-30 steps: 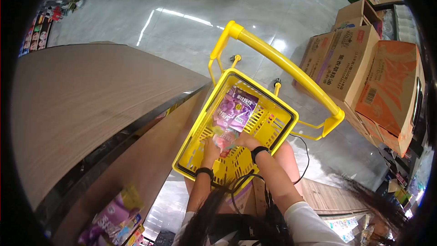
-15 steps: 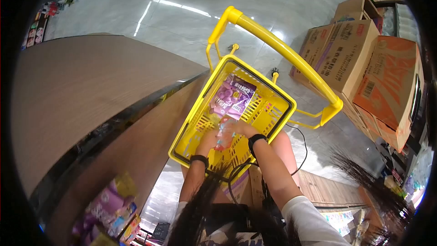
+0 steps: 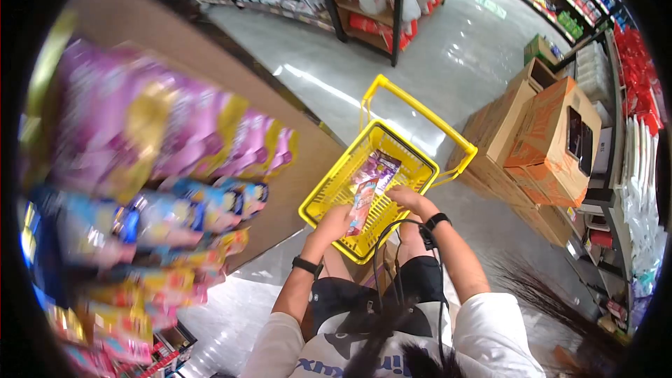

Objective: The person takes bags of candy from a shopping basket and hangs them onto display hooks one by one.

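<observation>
A reddish-brown snack packet (image 3: pixel 361 204) is tilted inside the yellow shopping basket (image 3: pixel 316 189), over a purple snack bag (image 3: pixel 378 166). My left hand (image 3: pixel 336 222) grips the packet's left edge, its fingertips partly hidden there. On the other side, my right hand (image 3: pixel 404 199) is apart from the packet, over the basket's right part, fingers loosely bent with nothing visible in them. A black band circles each wrist.
The basket's yellow handle (image 3: pixel 423 113) rises at its far side. Purple snack bags (image 3: pixel 185 129) and blue bags (image 3: pixel 168 213) hang close on the left, blurred. Cardboard boxes (image 3: pixel 549 133) are stacked on the right beside shelving. A black cable (image 3: pixel 381 238) hangs before my body.
My view has swung, bringing the hanging bags into sight on the left. My hands have moved apart; the right one has come off the packet.
</observation>
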